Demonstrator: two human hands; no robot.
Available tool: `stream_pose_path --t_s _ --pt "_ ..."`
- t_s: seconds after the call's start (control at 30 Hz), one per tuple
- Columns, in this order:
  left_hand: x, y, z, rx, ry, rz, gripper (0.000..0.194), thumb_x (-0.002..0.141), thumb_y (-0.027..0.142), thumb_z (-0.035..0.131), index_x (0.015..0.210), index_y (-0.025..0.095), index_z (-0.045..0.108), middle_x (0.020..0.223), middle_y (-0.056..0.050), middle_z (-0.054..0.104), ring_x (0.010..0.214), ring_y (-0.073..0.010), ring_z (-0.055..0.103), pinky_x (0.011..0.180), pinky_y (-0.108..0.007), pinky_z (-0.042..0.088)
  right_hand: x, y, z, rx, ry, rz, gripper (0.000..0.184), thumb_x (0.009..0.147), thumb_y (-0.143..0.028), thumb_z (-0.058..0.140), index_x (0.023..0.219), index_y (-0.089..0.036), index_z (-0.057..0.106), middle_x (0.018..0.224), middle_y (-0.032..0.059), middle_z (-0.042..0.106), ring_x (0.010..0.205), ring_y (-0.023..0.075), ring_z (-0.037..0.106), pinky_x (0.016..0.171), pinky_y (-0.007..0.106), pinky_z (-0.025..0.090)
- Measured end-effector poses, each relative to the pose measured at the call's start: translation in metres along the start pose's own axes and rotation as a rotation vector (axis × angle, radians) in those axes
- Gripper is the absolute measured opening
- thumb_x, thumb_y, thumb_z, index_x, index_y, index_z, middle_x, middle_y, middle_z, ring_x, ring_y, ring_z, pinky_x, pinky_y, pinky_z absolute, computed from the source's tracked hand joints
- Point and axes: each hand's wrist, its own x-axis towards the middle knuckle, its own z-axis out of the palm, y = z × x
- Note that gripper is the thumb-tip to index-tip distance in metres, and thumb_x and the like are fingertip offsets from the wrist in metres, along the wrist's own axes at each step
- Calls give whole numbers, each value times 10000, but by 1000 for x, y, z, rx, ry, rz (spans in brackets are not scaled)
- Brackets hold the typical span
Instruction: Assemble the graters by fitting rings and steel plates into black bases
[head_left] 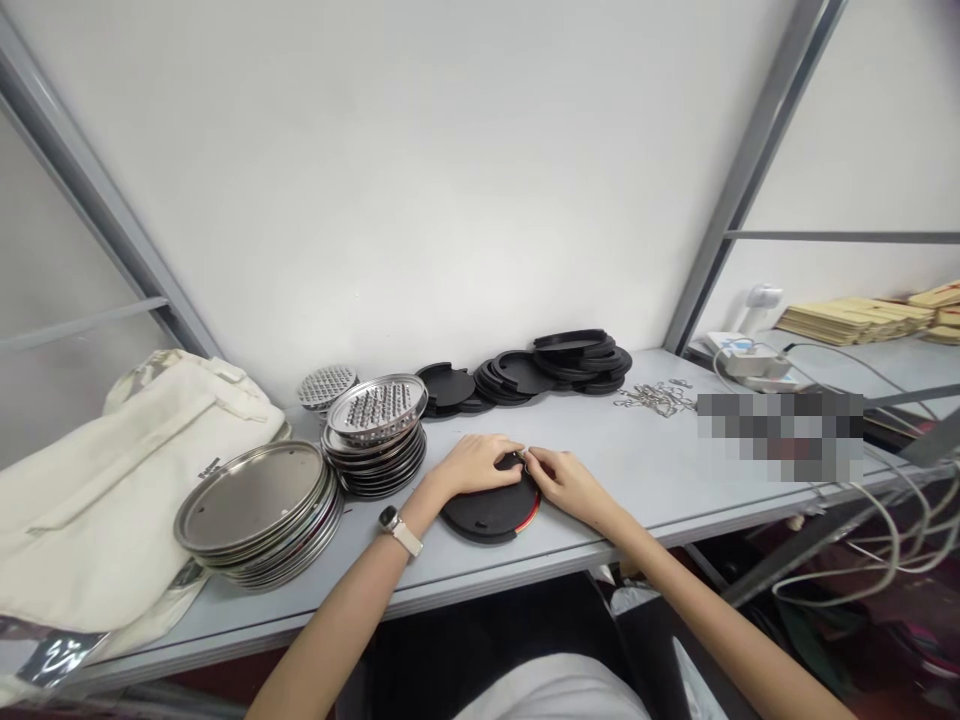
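A round black plastic disc lies flat near the table's front edge, with a red and yellow strip showing along its right side. My left hand, a watch on its wrist, rests over the disc's far part, its fingers and thumb closed on the rim. My right hand meets it at the disc's far right edge. Thumb and forefinger there pinch a small shiny metal piece, mostly hidden by the fingertips. Left of the disc stands a stack of round metal grater plates.
Plain round metal plates are stacked further left, beside a cream cloth bag. More black discs lie along the wall. A heap of small metal hooks sits to the right. White cables hang at the table's right end.
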Motion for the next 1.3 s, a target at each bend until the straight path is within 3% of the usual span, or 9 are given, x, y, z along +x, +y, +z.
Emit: stream_pose_path --t_s 0.1,0.3,0.47,0.67,0.8,1.07,1.3 --pt "0 -1 1 -5 6 17 314 838 341 520 1119 248 625 955 -21 669 803 -185 611 678 -261 416 0 0 0 3 1 -6 335 951 -303 324 812 -181 605 685 28 647 555 147 555 553 236 338" --pt "-1 -2 4 -21 46 15 412 829 343 525 1219 213 558 1165 -52 628 973 -223 604 824 -297 440 0 0 1 -29 -18 -17 329 955 -307 325 814 -196 602 688 28 649 567 157 573 584 238 361" --pt "-2 -1 3 -9 33 -24 576 820 364 531 1361 223 394 1064 -53 662 902 -236 631 767 -313 459 2 2 0 -42 -29 10 339 959 -318 324 755 -200 568 626 18 622 545 159 560 561 236 346" --pt "-1 -2 4 -10 54 25 358 821 316 522 1158 208 572 1158 -46 632 965 -222 612 814 -299 449 1 2 0 17 -21 14 347 968 -314 296 844 -197 598 728 38 665 628 173 602 601 242 368" --pt "-1 -1 4 -9 49 23 325 820 309 526 1119 206 600 1092 -43 659 899 -213 624 766 -291 456 0 2 1 -17 -14 21 350 965 -310 298 814 -190 590 693 38 651 588 166 580 581 243 354" --pt "-1 -2 5 -15 72 53 337 828 297 518 1149 219 586 1160 -22 637 995 -215 606 847 -304 445 0 1 1 -28 -25 -3 329 949 -312 333 753 -186 565 607 9 593 523 137 516 544 233 318" --pt "-1 0 3 -22 46 33 302 829 310 528 1105 238 625 1055 -19 669 859 -189 622 712 -265 431 -1 1 2 -3 -14 1 311 937 -306 352 744 -182 563 574 -16 553 505 116 481 527 226 295"
